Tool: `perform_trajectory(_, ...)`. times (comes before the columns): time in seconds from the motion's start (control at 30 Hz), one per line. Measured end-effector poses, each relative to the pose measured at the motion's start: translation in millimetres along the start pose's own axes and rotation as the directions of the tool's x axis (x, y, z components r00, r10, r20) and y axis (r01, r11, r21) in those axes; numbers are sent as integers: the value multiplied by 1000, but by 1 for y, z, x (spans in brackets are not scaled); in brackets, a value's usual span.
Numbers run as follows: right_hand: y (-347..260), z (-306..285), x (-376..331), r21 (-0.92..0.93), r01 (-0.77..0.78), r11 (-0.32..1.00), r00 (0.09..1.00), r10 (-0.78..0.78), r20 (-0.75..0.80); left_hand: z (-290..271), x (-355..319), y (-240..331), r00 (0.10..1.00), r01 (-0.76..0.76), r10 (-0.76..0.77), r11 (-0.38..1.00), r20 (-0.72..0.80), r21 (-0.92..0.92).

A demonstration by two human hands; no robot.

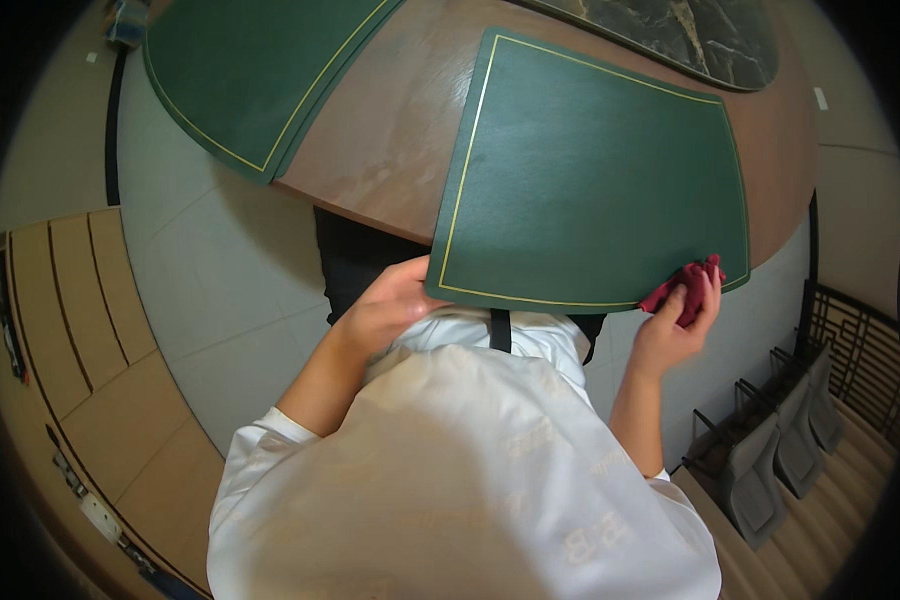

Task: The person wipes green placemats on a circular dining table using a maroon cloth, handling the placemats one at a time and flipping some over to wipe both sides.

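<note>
A large green placemat (590, 170) with a gold border line lies partly on the brown table, its near edge reaching out over the table's rim toward my body. My left hand (395, 302) grips the mat's near left corner, and its fingertips are hidden beneath the mat. Bunched in my right hand (675, 335) is a dark red cloth (685, 293), which touches the mat's near right corner.
Another green mat (260, 75) lies at the left of the brown table (380, 130). A dark marbled panel (685, 35) sits at the far right. Grey chairs (755, 480) stand at lower right, and a wooden cabinet (110, 340) is on the left.
</note>
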State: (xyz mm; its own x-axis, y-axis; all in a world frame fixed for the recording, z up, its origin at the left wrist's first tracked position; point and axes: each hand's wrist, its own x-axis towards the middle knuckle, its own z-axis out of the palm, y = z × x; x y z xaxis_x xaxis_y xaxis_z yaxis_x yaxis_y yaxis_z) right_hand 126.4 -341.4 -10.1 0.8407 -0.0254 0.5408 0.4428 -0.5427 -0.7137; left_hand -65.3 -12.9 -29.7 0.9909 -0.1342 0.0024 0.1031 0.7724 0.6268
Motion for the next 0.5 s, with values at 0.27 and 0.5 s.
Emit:
perform_trajectory(0.27,-69,48,-42,144,384,912,868,-410,281,22,2,0,994,96,-109,934,-19,-345)
perform_trajectory(0.5,-132,122,-74,584,503,637,621,-736,268,-2,-3,-19,998,-52,37,883,-41,-467)
